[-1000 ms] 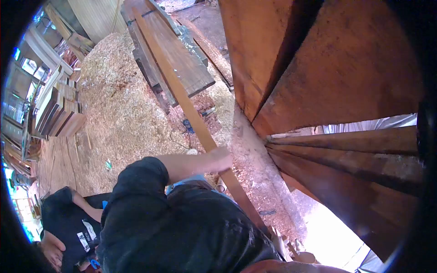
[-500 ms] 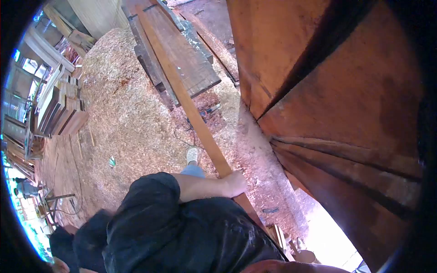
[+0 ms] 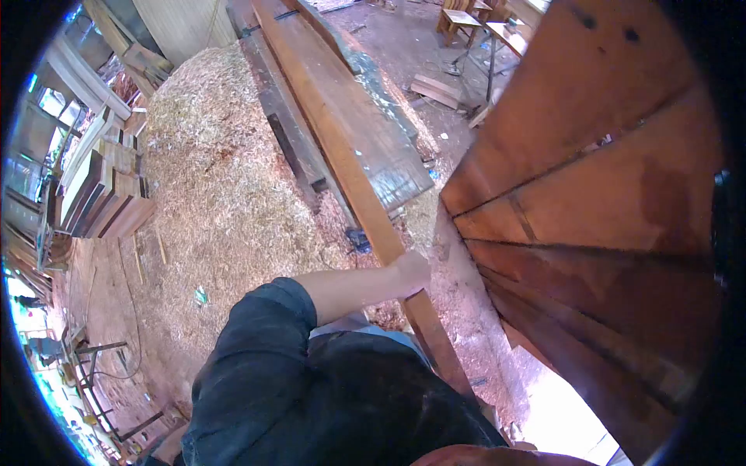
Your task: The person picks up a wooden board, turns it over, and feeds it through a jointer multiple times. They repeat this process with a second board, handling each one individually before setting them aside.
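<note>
My left hand [image 3: 413, 271] is closed around a long, narrow wooden plank [image 3: 351, 182], gripping it near my body. From the hand the plank slants up and left along a worn wooden bench [image 3: 373, 136]. Its near end runs down past my dark shirt, where it is partly hidden. My right hand is out of sight. A reddish-brown shape shows at the bottom edge, too cut off to identify.
Large reddish-brown wooden panels [image 3: 614, 194] rise close on the right. Wood shavings [image 3: 225, 171] cover the floor to the left, with stacked thick boards [image 3: 113, 186] beyond. A dark blue object [image 3: 358, 239] lies below the bench end. Small wooden stools [image 3: 460, 22] stand behind.
The view has shifted, showing more floor and stools behind the panels. My left hand, still on the plank, appears slightly higher. Dark-clothed shapes at lower left have mostly left the view.
</note>
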A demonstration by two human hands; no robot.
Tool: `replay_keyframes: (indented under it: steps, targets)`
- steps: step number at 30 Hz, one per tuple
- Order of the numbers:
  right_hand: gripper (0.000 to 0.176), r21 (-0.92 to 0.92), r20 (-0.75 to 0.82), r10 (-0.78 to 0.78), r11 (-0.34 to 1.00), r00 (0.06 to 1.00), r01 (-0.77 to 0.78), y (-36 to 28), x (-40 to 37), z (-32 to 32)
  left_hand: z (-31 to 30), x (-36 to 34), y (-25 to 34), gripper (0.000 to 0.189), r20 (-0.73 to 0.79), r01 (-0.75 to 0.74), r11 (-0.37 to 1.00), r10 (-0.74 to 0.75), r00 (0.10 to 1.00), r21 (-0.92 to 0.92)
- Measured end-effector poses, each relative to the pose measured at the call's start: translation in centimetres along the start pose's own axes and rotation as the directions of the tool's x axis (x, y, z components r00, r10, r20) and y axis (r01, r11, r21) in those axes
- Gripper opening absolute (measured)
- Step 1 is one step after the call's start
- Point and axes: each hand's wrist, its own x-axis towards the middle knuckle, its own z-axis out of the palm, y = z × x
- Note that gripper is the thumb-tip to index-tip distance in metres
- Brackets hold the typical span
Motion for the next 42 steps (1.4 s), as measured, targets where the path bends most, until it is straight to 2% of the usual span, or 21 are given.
replay_keyframes:
  steps: [2, 7, 9, 14, 17, 19, 21, 22, 23, 25, 28, 30, 32, 34, 35, 36, 37, 38, 39, 40, 42]
  targets:
    - [0.09, 0.029, 0.0, -0.04, 0.999, 0.999, 0.04, -3.8, 1.9, 1.9, -0.6, -0.8, -4.2, 0.01, 0.066, -0.013, 0.999, 0.01, 0.998, 0.047]
    - [0.093, 0.081, -0.041, -0.107, 0.991, 0.993, 0.11, -11.2, 6.1, 4.4, -1.1, -2.5, -14.2, 0.01, -0.02, -0.023, 0.992, 0.026, 0.999, 0.123]
    - [0.084, 0.094, -0.091, -0.064, 0.993, 0.994, 0.072, -15.2, 8.4, 3.8, -1.6, -3.9, -18.7, 0.009, -0.043, -0.015, 0.99, 0.021, 0.999, 0.138]
    - [0.066, 0.124, -0.153, -0.002, 0.992, 0.988, 0.022, -28.5, 12.6, 0.7, -2.6, -5.5, -30.8, 0.014, 0.039, 0.022, 0.983, -0.03, 0.999, 0.184]
    - [0.061, -0.01, -0.238, -0.135, 0.991, 0.962, 0.137, -33.1, 16.2, 0.3, -4.5, -6.6, -38.4, 0.018, 0.122, 0.097, 0.987, -0.112, 0.986, 0.125]
    - [0.061, -0.04, -0.307, -0.266, 0.963, 0.914, 0.267, -37.9, 17.9, -0.1, -1.3, -6.7, -44.7, 0.021, -0.095, 0.086, 0.994, -0.08, 0.992, 0.066]
    - [0.056, -0.115, -0.395, -0.376, 0.925, 0.838, 0.361, -40.4, 21.7, 1.1, -0.4, -6.8, -50.3, 0.022, -0.106, 0.123, 0.991, -0.118, 0.987, 0.045]
    - [0.052, -0.18, -0.433, -0.436, 0.9, 0.789, 0.398, -41.2, 23.8, 1.6, -2.9, -8.0, -52.0, 0.025, -0.045, 0.117, 0.992, -0.116, 0.992, 0.038]
    - [0.051, -0.146, -0.388, -0.427, 0.904, 0.817, 0.403, -44.0, 24.2, 0.3, -5.6, -9.5, -53.3, 0.029, 0.022, 0.117, 0.993, -0.118, 0.993, 0.028]
    - [0.049, -0.071, -0.276, -0.423, 0.905, 0.863, 0.42, -50.6, 26.4, -1.9, -6.5, -10.1, -58.4, 0.037, 0.124, 0.113, 0.988, -0.126, 0.984, 0.107]
    - [0.061, -0.18, -0.264, -0.473, 0.88, 0.841, 0.439, -57.4, 31.4, -2.0, -4.7, -11.1, -68.4, 0.019, 0.063, 0.227, 0.973, -0.229, 0.971, 0.043]
    - [0.059, -0.275, -0.369, -0.581, 0.814, 0.726, 0.511, -64.1, 34.3, -2.8, -6.1, -13.0, -74.7, 0.025, 0.016, 0.221, 0.971, -0.223, 0.975, 0.088]
    - [0.063, -0.385, -0.427, -0.663, 0.749, 0.615, 0.54, -70.3, 37.7, -3.0, -6.5, -15.7, -79.8, 0.033, -0.153, 0.278, 0.952, -0.258, 0.954, 0.125]
    - [0.065, -0.369, -0.406, -0.642, 0.766, 0.65, 0.527, -77.3, 42.0, -3.7, -6.8, -19.1, -85.7, 0.04, -0.444, 0.415, 0.898, -0.317, 0.838, 0.144]
    - [0.066, -0.361, -0.369, -0.625, 0.779, 0.689, 0.513, -80.6, 42.8, -4.2, -5.6, -20.8, -87.9, 0.041, -0.618, 0.505, 0.863, -0.402, 0.676, -0.009]
    - [0.064, -0.322, -0.286, -0.544, 0.83, 0.789, 0.455, -84.8, 44.0, -5.2, -4.9, -22.4, -90.5, 0.042, -0.745, 0.562, 0.809, -0.481, 0.462, -0.173]
    - [0.065, -0.345, -0.281, -0.543, 0.827, 0.791, 0.444, -89.2, 45.8, -6.3, -4.4, -23.6, -93.6, 0.044, -0.818, 0.58, 0.743, -0.534, 0.213, -0.333]
    - [0.066, -0.361, -0.275, -0.537, 0.826, 0.797, 0.432, -93.3, 47.4, -7.0, -3.3, -24.7, -96.2, 0.043, -0.622, 0.516, 0.562, -0.78, 0.069, -0.647]
    - [0.067, -0.371, -0.264, -0.525, 0.83, 0.809, 0.417, -96.9, 49.0, -7.3, -1.5, -25.7, -97.9, 0.043, -0.329, 0.403, 0.29, -0.944, -0.031, -0.868]
    - [0.068, -0.39, -0.261, -0.519, 0.828, 0.814, 0.403, -100.3, 50.7, -7.4, 0.3, -26.2, -99.5, 0.044, 0.018, 0.263, -0.04, -0.996, -0.085, -0.964]
    - [0.069, -0.429, -0.263, -0.525, 0.815, 0.809, 0.389, -107.3, 55.1, -8.0, 11.5, -22.6, -105.2, 0.048, 0.075, 0.229, -0.085, -0.996, -0.051, -0.97]
